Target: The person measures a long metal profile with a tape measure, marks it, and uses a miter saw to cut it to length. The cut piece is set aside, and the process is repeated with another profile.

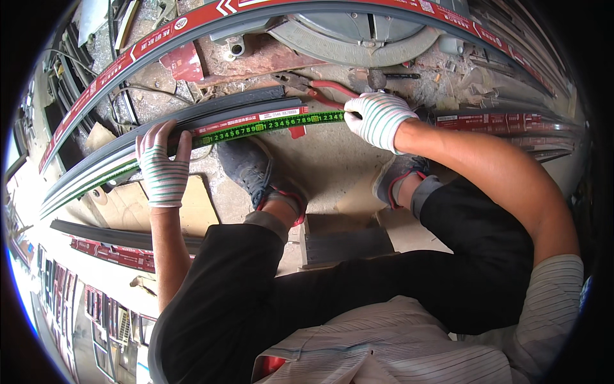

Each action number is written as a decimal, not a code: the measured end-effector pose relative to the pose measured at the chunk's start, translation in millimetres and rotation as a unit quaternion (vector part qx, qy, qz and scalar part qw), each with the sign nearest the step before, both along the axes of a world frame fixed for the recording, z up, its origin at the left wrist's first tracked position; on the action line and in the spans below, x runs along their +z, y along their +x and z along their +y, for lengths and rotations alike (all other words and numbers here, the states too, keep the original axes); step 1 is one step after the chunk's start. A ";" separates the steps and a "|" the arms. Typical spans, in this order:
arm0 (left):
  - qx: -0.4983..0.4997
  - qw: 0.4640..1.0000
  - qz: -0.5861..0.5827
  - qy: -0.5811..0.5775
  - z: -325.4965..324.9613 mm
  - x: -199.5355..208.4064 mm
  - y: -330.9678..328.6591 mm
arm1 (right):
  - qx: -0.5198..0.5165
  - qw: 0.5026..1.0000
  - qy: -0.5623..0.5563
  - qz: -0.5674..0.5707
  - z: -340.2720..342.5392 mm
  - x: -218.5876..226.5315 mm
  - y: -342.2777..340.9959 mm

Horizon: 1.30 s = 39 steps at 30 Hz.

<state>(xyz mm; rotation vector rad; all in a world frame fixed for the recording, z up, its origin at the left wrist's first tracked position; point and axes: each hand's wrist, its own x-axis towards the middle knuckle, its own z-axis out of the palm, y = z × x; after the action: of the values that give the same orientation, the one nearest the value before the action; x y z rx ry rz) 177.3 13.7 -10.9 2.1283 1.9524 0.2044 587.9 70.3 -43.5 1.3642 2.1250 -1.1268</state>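
A bright green tape measure (236, 132) is pulled out along the near side of a long grey profile (220, 120) with a red and white film strip. My left hand (164, 163), in a white knit glove with green stripes, lies over the profile and tape, its fingers bent across the far side and the thumb nearer. My right hand (382, 120), gloved alike, is closed round the right end of the tape, just past the profile's cut end. Whatever part of the tape measure sits inside that fist is hidden. Beyond the left hand, the tape continues along the profile.
Red-handled pliers (320, 88) lie beyond the tape, close to my right hand. A hammer head (376, 79) sits behind them. Farther off is a saw's round base (358, 48), crossed by a long red-filmed profile (157, 41). Cardboard (192, 201) lies near my left forearm.
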 end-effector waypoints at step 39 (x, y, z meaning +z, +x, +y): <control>-0.035 0.999 0.008 0.010 1.6 -9.0 -3.5 | -0.003 1.000 0.008 -0.001 -2.6 -0.3 0.1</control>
<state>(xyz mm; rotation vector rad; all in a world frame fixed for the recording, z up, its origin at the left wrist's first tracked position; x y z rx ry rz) 173.7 15.3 -19.8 2.2129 1.8896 0.1940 587.9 67.7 -43.8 1.3801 2.1339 -1.1116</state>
